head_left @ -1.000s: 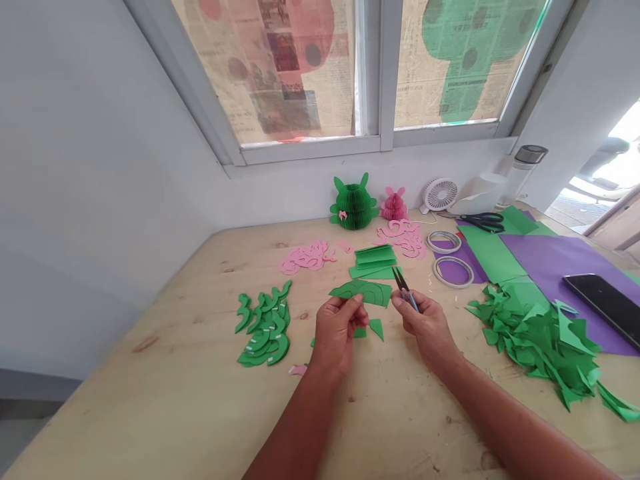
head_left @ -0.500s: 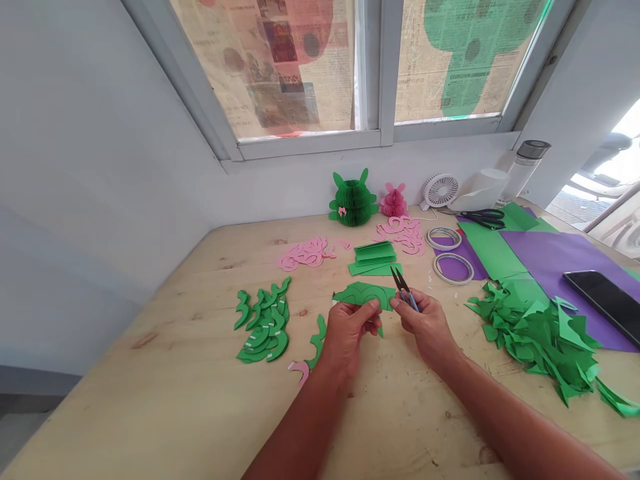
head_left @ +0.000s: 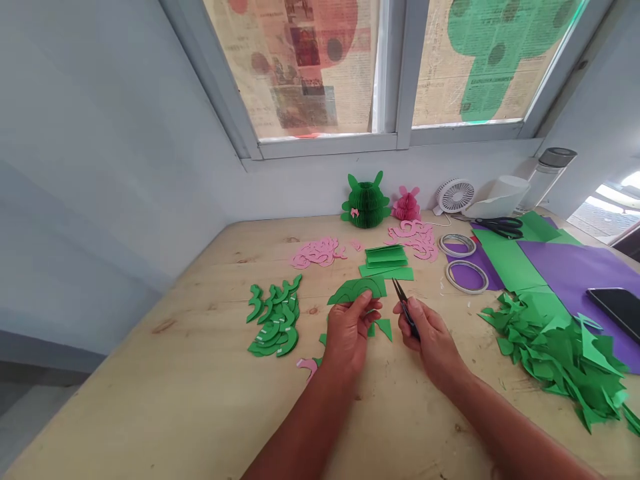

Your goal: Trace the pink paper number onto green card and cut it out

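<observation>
My left hand (head_left: 349, 333) pinches a piece of green paper (head_left: 350, 289) with curved outlines drawn on it, thumb on top. A pair of thread snips (head_left: 406, 308) is gripped in my right hand (head_left: 429, 337), blades pointing up and away, a small gap to the right of the paper. Below the paper, a small green offcut (head_left: 385, 328) lies on the table between the hands. A pink curved cutout (head_left: 308, 365) peeks out beside my left wrist. Further left sits a pile of wavy green cutouts (head_left: 274, 323), some with white strips.
Pink cutouts (head_left: 316, 253) and folded green paper (head_left: 386, 256) lie behind my hands. To the right are tape rolls (head_left: 467, 276), a green scrap heap (head_left: 560, 357), black scissors (head_left: 500, 227) and a phone (head_left: 617, 307). A green honeycomb paper figure (head_left: 366, 204) and a fan (head_left: 455, 196) stand by the wall.
My right hand has let go of the paper's right edge and drawn away with the snips. A small green offcut now shows on the table. The view has shifted left.
</observation>
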Demonstrator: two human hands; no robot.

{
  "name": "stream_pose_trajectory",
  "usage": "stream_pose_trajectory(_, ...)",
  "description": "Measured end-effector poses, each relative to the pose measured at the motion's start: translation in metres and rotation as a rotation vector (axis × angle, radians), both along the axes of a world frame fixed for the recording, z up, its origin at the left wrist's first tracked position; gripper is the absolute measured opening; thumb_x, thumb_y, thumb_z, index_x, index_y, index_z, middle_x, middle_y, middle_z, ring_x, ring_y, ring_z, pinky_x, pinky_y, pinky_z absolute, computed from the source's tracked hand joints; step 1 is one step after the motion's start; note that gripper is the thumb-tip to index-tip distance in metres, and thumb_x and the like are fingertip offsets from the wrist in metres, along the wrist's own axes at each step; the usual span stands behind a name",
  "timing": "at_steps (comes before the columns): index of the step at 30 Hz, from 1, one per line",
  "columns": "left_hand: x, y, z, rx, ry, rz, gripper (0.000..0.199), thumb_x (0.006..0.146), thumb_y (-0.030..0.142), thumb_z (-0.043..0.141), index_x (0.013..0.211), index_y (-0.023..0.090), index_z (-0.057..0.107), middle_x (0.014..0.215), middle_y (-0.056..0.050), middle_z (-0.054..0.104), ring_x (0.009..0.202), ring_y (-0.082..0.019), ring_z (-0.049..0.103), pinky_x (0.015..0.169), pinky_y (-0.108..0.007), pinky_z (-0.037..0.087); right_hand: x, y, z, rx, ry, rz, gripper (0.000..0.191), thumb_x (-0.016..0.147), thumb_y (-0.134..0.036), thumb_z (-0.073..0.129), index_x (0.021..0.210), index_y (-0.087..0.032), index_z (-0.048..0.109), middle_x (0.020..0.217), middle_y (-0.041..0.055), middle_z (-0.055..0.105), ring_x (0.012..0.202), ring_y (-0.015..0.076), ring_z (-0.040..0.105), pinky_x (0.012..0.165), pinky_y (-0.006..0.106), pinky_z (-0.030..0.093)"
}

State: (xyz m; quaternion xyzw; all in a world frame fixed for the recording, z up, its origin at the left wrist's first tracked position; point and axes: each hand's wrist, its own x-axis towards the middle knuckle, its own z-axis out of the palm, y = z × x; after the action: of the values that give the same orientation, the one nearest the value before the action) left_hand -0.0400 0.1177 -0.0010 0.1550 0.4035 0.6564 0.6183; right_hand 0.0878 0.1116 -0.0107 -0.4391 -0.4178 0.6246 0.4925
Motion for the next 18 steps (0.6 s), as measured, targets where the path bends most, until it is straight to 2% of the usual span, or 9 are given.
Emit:
stream_pose_trajectory(9, 0.0, -0.002, 0.005, 0.008, -0.097, 0.037, 0.019, 0.053, 0.022, 0.081, 0.063, 0.014, 0.067, 0.062, -0.003, 0.069, 0.06, -0.012, 0.062, 0.061, -0.024, 0.049, -0.01, -0.009, -0.005, -0.046, -0.091, 0.076, 0.05, 0.075, -0.067, 0.054, 0.075, -0.018, 0.057, 0.053, -0.0048, 0.041, 0.048, 0.0077, 0.032, 0.042, 0.019, 0.021)
stream_pose_trajectory(18, 0.007, -0.004, 0.003, 0.033, -0.104, 0.046, 0.016, 0.057, 0.02, 0.079, 0.064, 0.013, 0.066, 0.06, -0.002, 0.066, 0.058, -0.012, 0.06, 0.057, -0.023, 0.046, -0.014, -0.011, -0.007, -0.02, -0.122, 0.121, 0.048, 0.078, -0.066, 0.052, 0.076, -0.018, 0.054, 0.054, -0.0048, 0.044, 0.047, 0.0077, 0.031, 0.041, 0.019, 0.021)
